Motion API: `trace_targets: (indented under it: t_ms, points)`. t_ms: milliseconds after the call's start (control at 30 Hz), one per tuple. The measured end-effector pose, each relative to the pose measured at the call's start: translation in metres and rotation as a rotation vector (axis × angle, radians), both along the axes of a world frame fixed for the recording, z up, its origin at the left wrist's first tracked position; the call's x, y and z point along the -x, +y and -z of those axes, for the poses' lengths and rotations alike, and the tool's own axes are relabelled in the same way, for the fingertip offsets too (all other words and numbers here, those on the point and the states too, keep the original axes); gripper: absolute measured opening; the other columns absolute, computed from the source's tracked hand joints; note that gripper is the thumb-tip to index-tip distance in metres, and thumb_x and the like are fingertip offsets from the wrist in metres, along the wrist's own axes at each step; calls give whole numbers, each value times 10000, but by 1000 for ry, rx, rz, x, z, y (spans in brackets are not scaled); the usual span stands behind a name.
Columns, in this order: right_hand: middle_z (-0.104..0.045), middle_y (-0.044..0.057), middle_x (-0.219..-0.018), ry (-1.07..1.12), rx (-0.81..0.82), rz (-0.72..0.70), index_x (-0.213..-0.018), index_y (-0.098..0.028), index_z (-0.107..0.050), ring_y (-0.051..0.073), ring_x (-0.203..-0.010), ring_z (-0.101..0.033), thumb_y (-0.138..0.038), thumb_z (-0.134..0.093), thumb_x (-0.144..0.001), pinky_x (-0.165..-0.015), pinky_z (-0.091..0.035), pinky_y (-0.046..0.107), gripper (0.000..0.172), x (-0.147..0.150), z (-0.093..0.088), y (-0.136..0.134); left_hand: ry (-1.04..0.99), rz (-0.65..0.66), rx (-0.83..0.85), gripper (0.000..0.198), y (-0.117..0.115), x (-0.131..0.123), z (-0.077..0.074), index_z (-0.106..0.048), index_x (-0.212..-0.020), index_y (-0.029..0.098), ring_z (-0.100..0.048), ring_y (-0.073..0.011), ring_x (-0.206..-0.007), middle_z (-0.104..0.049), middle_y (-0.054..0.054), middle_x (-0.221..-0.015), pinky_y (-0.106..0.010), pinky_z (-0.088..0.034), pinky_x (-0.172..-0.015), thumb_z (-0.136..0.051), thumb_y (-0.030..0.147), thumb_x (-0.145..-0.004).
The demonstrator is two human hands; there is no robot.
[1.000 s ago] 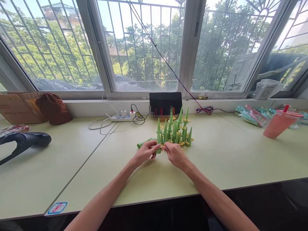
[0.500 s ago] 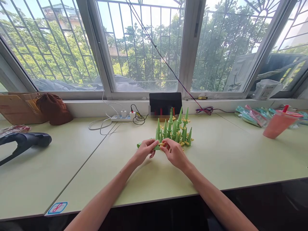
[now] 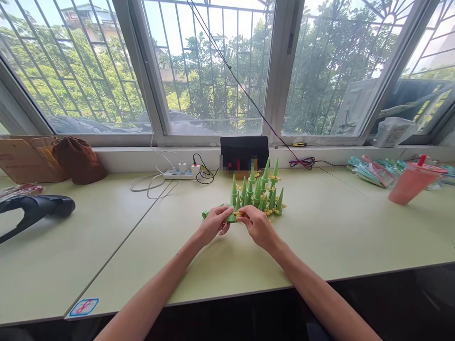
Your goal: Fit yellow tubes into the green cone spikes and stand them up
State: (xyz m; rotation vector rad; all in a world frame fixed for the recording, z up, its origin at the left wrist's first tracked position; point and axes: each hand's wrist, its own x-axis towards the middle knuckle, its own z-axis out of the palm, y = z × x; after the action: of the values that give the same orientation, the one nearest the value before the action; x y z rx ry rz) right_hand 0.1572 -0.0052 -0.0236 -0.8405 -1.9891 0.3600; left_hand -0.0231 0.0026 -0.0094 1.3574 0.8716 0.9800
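My left hand (image 3: pixel 216 221) is closed round a green cone-shaped piece (image 3: pixel 231 218), its wide round end facing right and toward me. In a pinch, my right hand (image 3: pixel 256 223) grips a small yellow piece (image 3: pixel 237 214) against the green piece's side. Just beyond both hands stand several green cones (image 3: pixel 265 177) with small yellow pieces on their sides. Another green piece (image 3: pixel 206 214) lies on the table behind my left hand, partly hidden by it. The fingertips cover much of where the yellow and green pieces meet.
At the table's back are a dark tablet (image 3: pixel 244 151) and a white power strip (image 3: pixel 180 174) with cables. A pink cup (image 3: pixel 414 184) stands on the right near plastic bags (image 3: pixel 373 171). To the left are a black curved object (image 3: pixel 39 210) and a brown drawstring bag (image 3: pixel 80 161).
The green piece in my left hand has turned so its round end shows more. My right fingers have shifted slightly, still pinching the yellow piece.
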Motion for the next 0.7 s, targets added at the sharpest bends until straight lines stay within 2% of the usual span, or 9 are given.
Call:
trace_targets:
  t_ms: [167,300,467,700]
  points:
    - [-610,60,-892,13,6,-25,-957,-189,-566,168,-763,-558,-192,-460,-937,-690,-437,265,107,0,-3,-2,-1,5,-10,376,0,1,1,-540,-737,137,-361,-17,-334,-512,26,-609,-190,-192,-348,-577,496,-842]
    - [-607,54,-873,18,14,-27,-929,-188,-562,164,-752,-546,-203,-455,-943,-689,-425,262,109,0,-3,-3,31,12,-57,378,-2,1,-1,-529,-730,138,-373,-20,-352,-468,39,-604,-193,-216,-363,-560,492,-858]
    - [-570,29,-761,9,29,-13,-815,-185,-543,147,-675,-496,-246,-421,-963,-646,-389,250,202,0,-4,-3,136,-41,-168,386,-4,0,-1,-488,-677,151,-414,-39,-394,-379,58,-596,-195,-265,-375,-579,485,-849]
    - [-493,-5,-640,-23,104,15,-687,-193,-431,122,-572,-416,-256,-389,-966,-570,-319,236,288,0,-4,-2,249,-64,-260,381,-10,-4,-4,-519,-706,153,-372,-38,-396,-408,59,-585,-193,-257,-379,-565,505,-842]
